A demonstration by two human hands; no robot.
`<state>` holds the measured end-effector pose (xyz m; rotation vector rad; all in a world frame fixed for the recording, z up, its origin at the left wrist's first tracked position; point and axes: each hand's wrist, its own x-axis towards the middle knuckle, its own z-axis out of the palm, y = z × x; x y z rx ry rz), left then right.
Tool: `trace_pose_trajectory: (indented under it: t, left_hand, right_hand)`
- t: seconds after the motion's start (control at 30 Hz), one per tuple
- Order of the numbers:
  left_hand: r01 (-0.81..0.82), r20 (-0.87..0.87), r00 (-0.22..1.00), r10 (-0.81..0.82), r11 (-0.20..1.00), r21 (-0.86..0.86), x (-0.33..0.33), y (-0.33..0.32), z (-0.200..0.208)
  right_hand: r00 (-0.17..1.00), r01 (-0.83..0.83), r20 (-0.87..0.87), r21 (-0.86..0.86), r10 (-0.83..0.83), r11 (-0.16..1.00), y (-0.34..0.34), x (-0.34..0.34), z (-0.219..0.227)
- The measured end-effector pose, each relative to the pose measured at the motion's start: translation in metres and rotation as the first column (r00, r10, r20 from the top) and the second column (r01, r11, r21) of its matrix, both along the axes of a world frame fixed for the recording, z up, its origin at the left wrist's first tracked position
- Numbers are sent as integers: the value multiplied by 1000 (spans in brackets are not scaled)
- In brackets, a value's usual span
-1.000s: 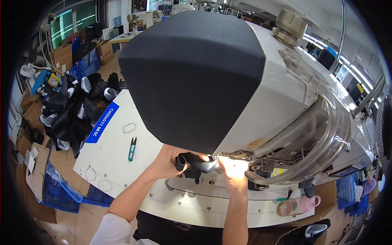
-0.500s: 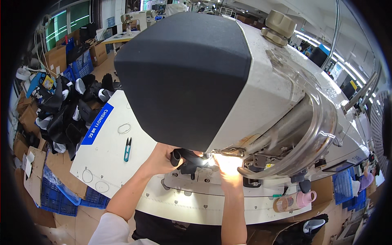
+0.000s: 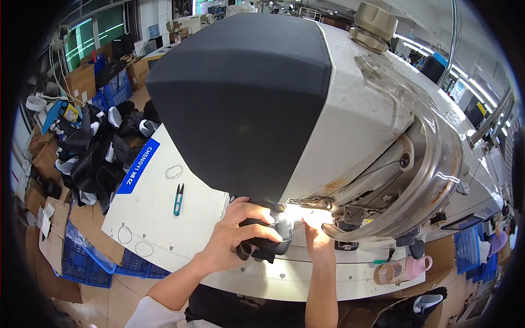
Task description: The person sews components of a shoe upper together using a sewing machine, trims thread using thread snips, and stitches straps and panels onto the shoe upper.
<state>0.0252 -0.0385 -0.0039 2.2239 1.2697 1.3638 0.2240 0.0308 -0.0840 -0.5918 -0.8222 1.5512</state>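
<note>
"Where was the blk workpiece (image 3: 277, 249), rel. to your two grips?"

"Betw. them, but way nearer my L grip (image 3: 228, 236): it lay just R of that palm, right under the fingers. My R grip (image 3: 318, 236) was on the far side, by the lamp glare (image 3: 297, 212)."

"L closed on it?"

"Yep, grasping it, digits over & along it. R I couldn't call: fingertips were lost in the glare, so no idea if they pinched anything or touched the piece."

"Long axis?"

"Approx. L–R w/ a slant. The open tube-like end (image 3: 245, 251) sat low on the L, close to my body; the rest ran up & R, i.e. toward R grip. Exact angle unclear, fingers hid part of it."

"And vs. the sewing machine (image 3: 355, 104)?"

"Piece was on my side, just below the lower edge of its blk cover (image 3: 240, 104). Couldn't tell if it rested on the white surface (image 3: 156, 210) or was held a bit up."

"Anything close by?"

"Nope. Teal snips (image 3: 178, 202) lay well off L, pink-capped bottle (image 3: 402, 270) well off R."
</note>
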Motion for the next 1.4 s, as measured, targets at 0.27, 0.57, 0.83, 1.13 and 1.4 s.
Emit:
trace_pose_trajectory:
  t: [0.27, 0.57, 0.83, 1.13, 1.4]
  left_hand:
    - [129, 193, 976, -102, 983, -133, -10, 17, 10]
    - [195, 228, 958, -172, 978, -78, -13, 25, 18]
    - [254, 264, 943, -201, 950, -183, -19, 30, 18]
    - [279, 288, 930, -231, 950, -141, -21, 34, 16]
    - [251, 306, 932, -192, 954, -166, -18, 36, 12]
  right_hand:
    - [996, -18, 85, -81, 25, 997, 11, -3, -4]
    - [876, 72, 445, 260, -186, 963, 8, -11, 5]
    - [995, -10, 99, -48, 15, 999, 10, -6, -9]
    - [947, 53, 314, 73, -73, 996, 11, -6, 2]
    - [900, 95, 402, 199, -170, 975, -3, -17, 46]
